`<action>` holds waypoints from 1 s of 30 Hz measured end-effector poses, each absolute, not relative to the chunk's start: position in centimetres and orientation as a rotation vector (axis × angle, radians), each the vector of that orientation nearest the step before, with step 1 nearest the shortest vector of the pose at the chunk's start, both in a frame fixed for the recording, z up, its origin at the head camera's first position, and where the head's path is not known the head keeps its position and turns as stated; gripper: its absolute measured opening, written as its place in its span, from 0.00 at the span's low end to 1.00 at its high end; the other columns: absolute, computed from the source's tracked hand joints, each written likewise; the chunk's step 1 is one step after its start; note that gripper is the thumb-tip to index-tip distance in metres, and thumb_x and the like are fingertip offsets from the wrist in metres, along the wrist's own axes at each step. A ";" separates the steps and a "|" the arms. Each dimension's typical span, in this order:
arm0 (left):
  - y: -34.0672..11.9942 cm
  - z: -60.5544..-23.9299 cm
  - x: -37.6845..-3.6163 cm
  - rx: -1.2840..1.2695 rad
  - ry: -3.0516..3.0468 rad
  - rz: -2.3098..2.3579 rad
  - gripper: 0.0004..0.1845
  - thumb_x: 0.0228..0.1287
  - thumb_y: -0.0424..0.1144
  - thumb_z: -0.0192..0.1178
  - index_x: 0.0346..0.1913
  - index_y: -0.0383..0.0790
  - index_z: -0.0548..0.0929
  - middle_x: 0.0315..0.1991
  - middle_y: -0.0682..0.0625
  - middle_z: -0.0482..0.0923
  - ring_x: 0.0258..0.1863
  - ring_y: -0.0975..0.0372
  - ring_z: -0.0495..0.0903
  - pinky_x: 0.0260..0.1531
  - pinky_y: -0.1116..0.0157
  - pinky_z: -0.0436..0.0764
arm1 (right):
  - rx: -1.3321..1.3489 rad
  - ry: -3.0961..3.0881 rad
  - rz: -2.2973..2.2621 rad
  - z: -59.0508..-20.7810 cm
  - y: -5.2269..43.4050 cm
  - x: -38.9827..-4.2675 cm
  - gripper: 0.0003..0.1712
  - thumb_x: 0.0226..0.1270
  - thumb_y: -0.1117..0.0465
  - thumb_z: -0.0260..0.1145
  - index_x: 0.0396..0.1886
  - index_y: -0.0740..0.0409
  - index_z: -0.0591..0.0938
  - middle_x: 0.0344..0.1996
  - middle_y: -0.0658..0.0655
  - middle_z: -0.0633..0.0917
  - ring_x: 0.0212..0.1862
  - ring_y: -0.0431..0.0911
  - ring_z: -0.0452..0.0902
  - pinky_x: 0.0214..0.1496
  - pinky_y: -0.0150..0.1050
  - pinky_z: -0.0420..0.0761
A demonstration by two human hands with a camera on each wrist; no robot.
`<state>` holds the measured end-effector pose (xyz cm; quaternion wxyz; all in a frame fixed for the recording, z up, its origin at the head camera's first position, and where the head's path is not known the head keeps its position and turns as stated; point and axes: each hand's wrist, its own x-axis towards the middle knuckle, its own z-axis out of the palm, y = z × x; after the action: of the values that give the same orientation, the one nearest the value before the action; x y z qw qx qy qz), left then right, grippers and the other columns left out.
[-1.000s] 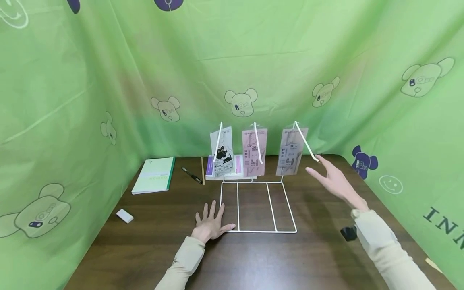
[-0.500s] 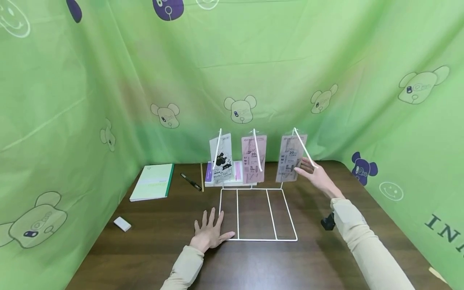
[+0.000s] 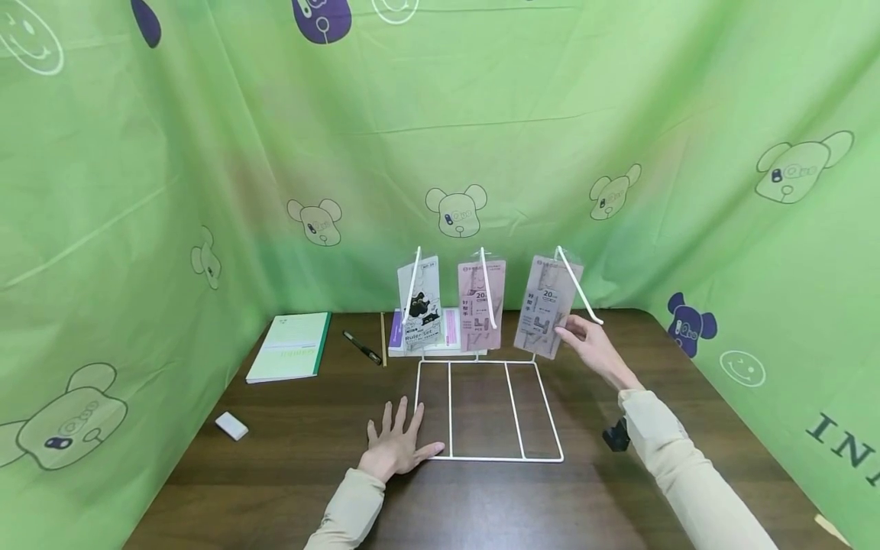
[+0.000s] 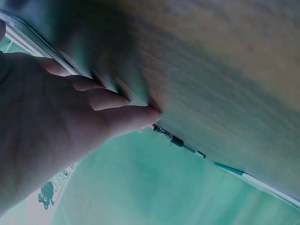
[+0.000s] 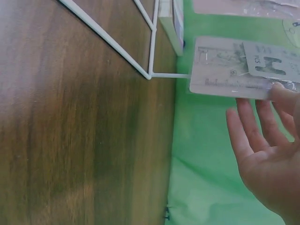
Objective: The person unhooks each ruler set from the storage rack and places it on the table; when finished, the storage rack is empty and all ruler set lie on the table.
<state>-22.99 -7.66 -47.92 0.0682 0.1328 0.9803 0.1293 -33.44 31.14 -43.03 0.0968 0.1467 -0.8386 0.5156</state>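
Observation:
A white wire rack [image 3: 493,460] stands on the table, with three ruler set packs hanging from its hooks. My right hand [image 3: 596,349] pinches the lower right edge of the greyish-purple ruler set pack [image 3: 545,305], thumb in front and fingers behind. That ruler set pack [image 5: 220,70] still hangs on the right hook and tilts, its bottom swung left. On the middle hook is a pink ruler set pack [image 3: 481,302], and a white one with black cats [image 3: 421,302] hangs on the left. My left hand [image 3: 393,447] lies spread on the table, thumb on the rack's front left corner.
Behind the rack lies a purple and white box [image 3: 451,325]. Left of it are a wooden stick [image 3: 383,340], a black pen [image 3: 362,347], a green notebook [image 3: 289,347] and a white eraser [image 3: 231,425]. A small black object [image 3: 616,435] sits under my right forearm. Green curtains enclose the table.
My right hand has moved left from beside the right hook's tip and taken hold of the greyish-purple ruler set pack, whose bottom has swung left. My left hand stays in place.

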 end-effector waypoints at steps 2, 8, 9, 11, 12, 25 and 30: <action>-7.6 -47.9 -23.0 0.404 2.951 0.392 0.43 0.62 0.67 0.52 0.73 0.44 0.61 0.74 0.39 0.51 0.72 0.40 0.47 0.60 0.33 0.51 | 0.478 -2.452 1.543 -43.1 31.3 -33.2 0.19 0.74 0.61 0.57 0.52 0.74 0.74 0.50 0.74 0.79 0.51 0.58 0.79 0.49 0.48 0.79; -7.6 -47.7 -23.0 0.415 2.950 0.398 0.44 0.62 0.67 0.52 0.73 0.43 0.61 0.74 0.38 0.51 0.72 0.39 0.47 0.60 0.33 0.52 | 0.501 -2.429 1.628 -42.8 31.7 -32.0 0.17 0.73 0.61 0.57 0.50 0.74 0.75 0.49 0.74 0.79 0.46 0.45 0.81 0.47 0.53 0.79; -7.6 -47.8 -23.0 0.415 2.950 0.394 0.44 0.62 0.67 0.52 0.73 0.43 0.61 0.74 0.38 0.51 0.72 0.39 0.47 0.60 0.33 0.52 | 0.498 -2.432 1.639 -42.7 31.7 -31.8 0.17 0.73 0.61 0.57 0.50 0.74 0.75 0.49 0.74 0.79 0.46 0.45 0.81 0.47 0.52 0.80; -7.6 -47.8 -23.0 0.416 2.951 0.394 0.43 0.62 0.67 0.52 0.73 0.43 0.61 0.74 0.38 0.51 0.72 0.39 0.47 0.60 0.33 0.52 | 0.507 -2.432 1.656 -42.6 31.8 -31.4 0.18 0.74 0.62 0.57 0.52 0.74 0.75 0.50 0.75 0.78 0.47 0.47 0.81 0.46 0.49 0.80; -7.6 -47.8 -23.0 0.416 2.953 0.393 0.43 0.62 0.67 0.52 0.73 0.43 0.61 0.74 0.38 0.51 0.72 0.39 0.47 0.60 0.33 0.52 | 0.513 -2.430 1.666 -42.5 31.8 -31.3 0.18 0.74 0.62 0.56 0.53 0.75 0.75 0.51 0.75 0.78 0.48 0.48 0.81 0.46 0.48 0.81; -7.6 -47.9 -22.8 0.414 2.948 0.391 0.44 0.62 0.67 0.52 0.73 0.43 0.61 0.74 0.38 0.51 0.72 0.39 0.48 0.60 0.33 0.52 | 0.577 -2.450 1.659 -42.2 32.5 -29.0 0.18 0.73 0.64 0.56 0.54 0.76 0.74 0.50 0.77 0.77 0.48 0.50 0.81 0.44 0.48 0.81; -7.7 -47.9 -22.8 0.413 2.947 0.395 0.44 0.62 0.67 0.52 0.73 0.43 0.61 0.74 0.38 0.51 0.71 0.39 0.48 0.60 0.33 0.52 | 0.582 -2.450 1.667 -42.3 32.6 -28.5 0.19 0.74 0.63 0.56 0.55 0.76 0.74 0.49 0.76 0.78 0.46 0.43 0.82 0.44 0.48 0.81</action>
<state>-22.82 -7.73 -47.86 0.0696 0.1372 0.9793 0.1314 -28.47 32.59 -42.29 0.0609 0.1922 -0.8097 0.5512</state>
